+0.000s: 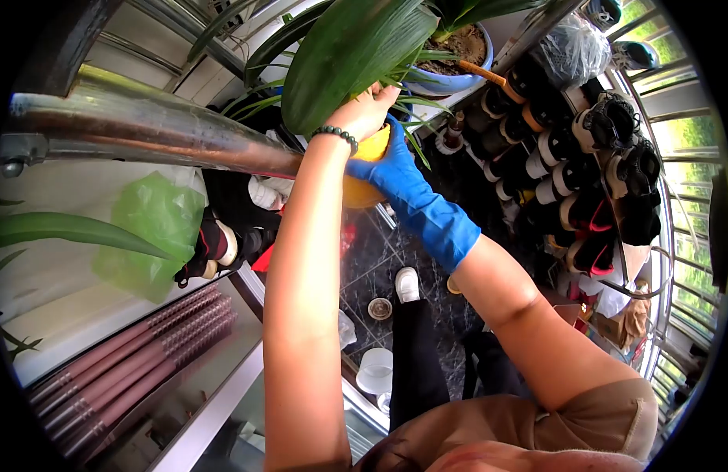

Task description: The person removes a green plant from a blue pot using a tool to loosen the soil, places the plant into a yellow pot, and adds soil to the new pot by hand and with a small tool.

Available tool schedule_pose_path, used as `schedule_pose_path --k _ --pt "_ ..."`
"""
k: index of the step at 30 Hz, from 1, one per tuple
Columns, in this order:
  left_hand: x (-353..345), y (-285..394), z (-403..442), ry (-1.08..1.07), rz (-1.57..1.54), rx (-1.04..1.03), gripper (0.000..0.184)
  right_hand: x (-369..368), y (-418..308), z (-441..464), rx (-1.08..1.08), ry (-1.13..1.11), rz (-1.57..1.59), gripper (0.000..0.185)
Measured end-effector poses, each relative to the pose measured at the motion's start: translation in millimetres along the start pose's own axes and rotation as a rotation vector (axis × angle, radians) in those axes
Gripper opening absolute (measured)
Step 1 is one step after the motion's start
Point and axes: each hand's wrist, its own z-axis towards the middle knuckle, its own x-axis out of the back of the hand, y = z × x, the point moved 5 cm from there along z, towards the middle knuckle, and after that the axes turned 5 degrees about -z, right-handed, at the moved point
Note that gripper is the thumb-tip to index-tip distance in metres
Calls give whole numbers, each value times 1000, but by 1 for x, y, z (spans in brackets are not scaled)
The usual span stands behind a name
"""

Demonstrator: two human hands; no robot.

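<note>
My right hand (389,165), in a blue rubber glove, is wrapped round a yellow rounded container (361,193). Just above it, my bare left hand (367,113) has its fingers curled among narrow green leaves; whatever they pinch is hidden. A dark beaded bracelet (337,135) circles the left wrist. A broad green leaf (352,59) hangs over that hand and covers part of it. Beyond my hands, a blue flowerpot (442,85) with brown soil sits on a white ledge.
Shoe racks with many shoes (564,157) line the right side by a barred window. A thick metal rail (151,130) crosses at left, above a green plastic bag (155,232). On the dark tiled floor stand a white tub (375,370) and a small round dish (379,308).
</note>
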Motion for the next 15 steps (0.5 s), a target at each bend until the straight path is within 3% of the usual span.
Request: schedule_pose_path --k 2,4,5,6,7,10,12,15 --pt "10 8 -27 73 -88 -177 42 1 -3 2 -57 9 -51 112" --pt "17 16 -88 341 -107 -369 39 -2 4 11 8 18 42 113" --pt "11 12 -117 467 -143 -383 41 -6 19 16 15 -21 136 114" --pt "1 4 -142 591 -180 -397 43 -4 27 19 63 15 39 110" --pt "-11 -11 -160 615 -222 -321 44 -4 9 17 57 -76 -246 110" --pt "-45 -65 -169 607 -495 -154 51 -6 -17 9 -98 -292 -570 112" --pt "-58 -83 -162 495 -892 -45 55 2 4 8 -206 4 -125 113" --pt "-54 -77 -152 420 -906 -105 60 0 -6 8 -166 1 84 116"
